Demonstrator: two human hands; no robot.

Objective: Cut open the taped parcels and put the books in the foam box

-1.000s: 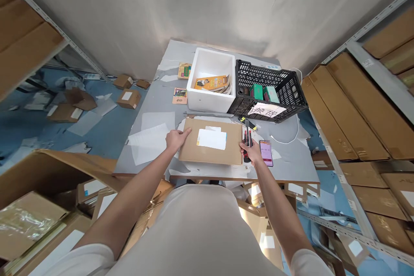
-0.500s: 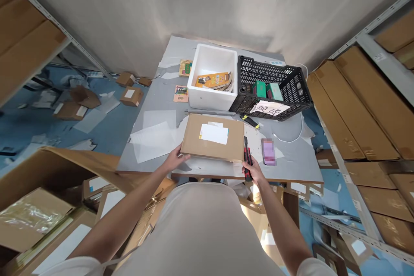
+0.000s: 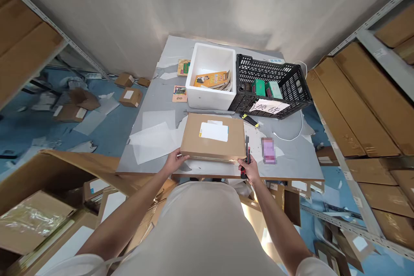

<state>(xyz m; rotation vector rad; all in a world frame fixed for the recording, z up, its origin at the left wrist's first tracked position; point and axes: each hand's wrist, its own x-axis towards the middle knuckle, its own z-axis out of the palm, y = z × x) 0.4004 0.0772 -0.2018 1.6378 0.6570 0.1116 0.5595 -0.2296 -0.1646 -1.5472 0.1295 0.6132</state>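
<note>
A closed cardboard box (image 3: 194,142) with a white label (image 3: 214,131) lies near the front edge of the table. My left hand (image 3: 174,160) grips its front left corner, thumb along the near side. In my right hand (image 3: 249,168) is a red and black box cutter (image 3: 248,155), its tip pointing away from me. The fingers of that hand are at the box's front right corner; whether they press on it is hard to tell. Behind the box lies a second, yellow and black box cutter (image 3: 249,120).
A white foam box (image 3: 210,100) with booklets and a black plastic crate (image 3: 237,102) with green boxes stand behind. A phone (image 3: 268,151) and white cable (image 3: 293,139) are at right, paper sheets (image 3: 152,142) at left. Shelves of cartons (image 3: 349,103) flank the table.
My right hand has shifted slightly left to the box's front corner, and the box cutter in it has turned. The box's front right corner has moved a little right. My left hand stays at its corner.
</note>
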